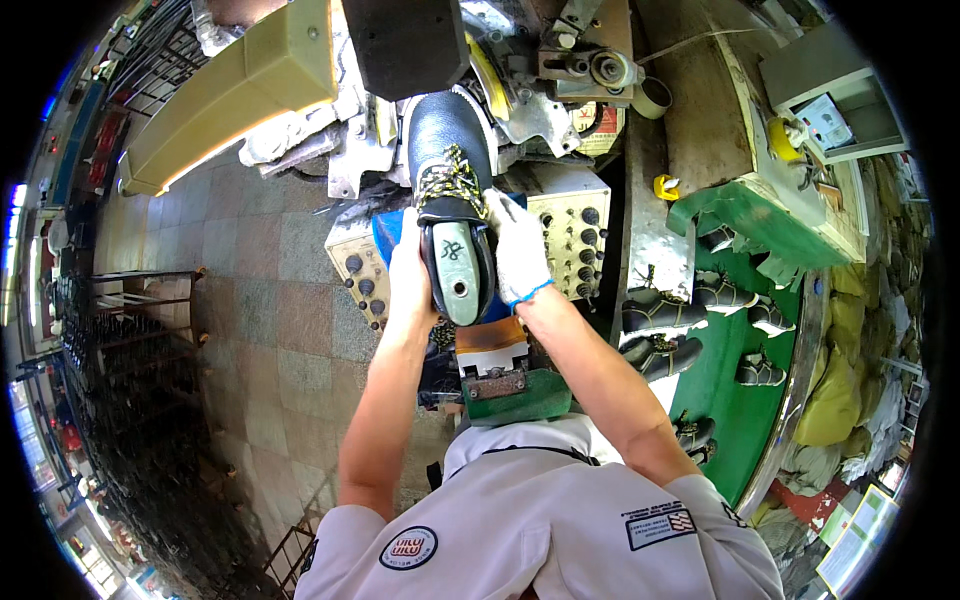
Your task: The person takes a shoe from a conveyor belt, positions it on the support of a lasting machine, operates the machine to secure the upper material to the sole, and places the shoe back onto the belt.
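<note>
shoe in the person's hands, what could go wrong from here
The right hand, gloved, and the left hand, seemingly bare, hold the shoe near metal plates, so either might get pinched or scraped. The laces, bunched on top, could snag on metal. An uneven grip might let the shoe twist.

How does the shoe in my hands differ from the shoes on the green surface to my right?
The held shoe is between your left hand and gloved right hand; the shoes on the green surface have no hands on them. The held shoe's toe points at the machine; those shoes lie away from it. Both are dark with laces.
</note>
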Demonstrator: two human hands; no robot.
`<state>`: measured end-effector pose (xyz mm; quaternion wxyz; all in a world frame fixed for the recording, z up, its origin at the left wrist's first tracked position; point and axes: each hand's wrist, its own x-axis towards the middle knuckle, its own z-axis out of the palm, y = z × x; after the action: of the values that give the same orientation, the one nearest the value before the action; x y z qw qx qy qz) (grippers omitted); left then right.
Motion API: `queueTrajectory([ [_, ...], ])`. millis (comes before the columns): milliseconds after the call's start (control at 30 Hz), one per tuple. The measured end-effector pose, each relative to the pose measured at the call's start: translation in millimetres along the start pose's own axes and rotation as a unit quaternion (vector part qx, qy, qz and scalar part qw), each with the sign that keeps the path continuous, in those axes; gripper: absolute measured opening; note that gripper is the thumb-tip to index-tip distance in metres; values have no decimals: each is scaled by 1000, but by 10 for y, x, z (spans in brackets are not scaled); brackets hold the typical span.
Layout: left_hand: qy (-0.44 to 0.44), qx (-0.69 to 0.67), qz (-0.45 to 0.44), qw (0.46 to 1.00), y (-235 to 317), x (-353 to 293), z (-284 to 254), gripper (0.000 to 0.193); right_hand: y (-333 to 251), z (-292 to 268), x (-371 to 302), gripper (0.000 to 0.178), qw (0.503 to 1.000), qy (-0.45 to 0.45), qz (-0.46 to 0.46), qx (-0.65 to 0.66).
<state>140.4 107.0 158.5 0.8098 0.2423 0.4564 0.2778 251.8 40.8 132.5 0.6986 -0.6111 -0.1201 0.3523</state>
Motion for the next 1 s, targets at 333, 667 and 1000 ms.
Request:
queueTrajectory([
  [333,-42,8,13,999,-91,90,-64,58,-78,40,1,35,999,16,-3,-30],
  [667,-55,-33,3,998,-161,146,-71,57,-127,36,-30,35,999,27,17,-24],
  [1000,-83,34,66,994,-282,330,-226,56,181,36,42,39,997,51,-40,-50],
])
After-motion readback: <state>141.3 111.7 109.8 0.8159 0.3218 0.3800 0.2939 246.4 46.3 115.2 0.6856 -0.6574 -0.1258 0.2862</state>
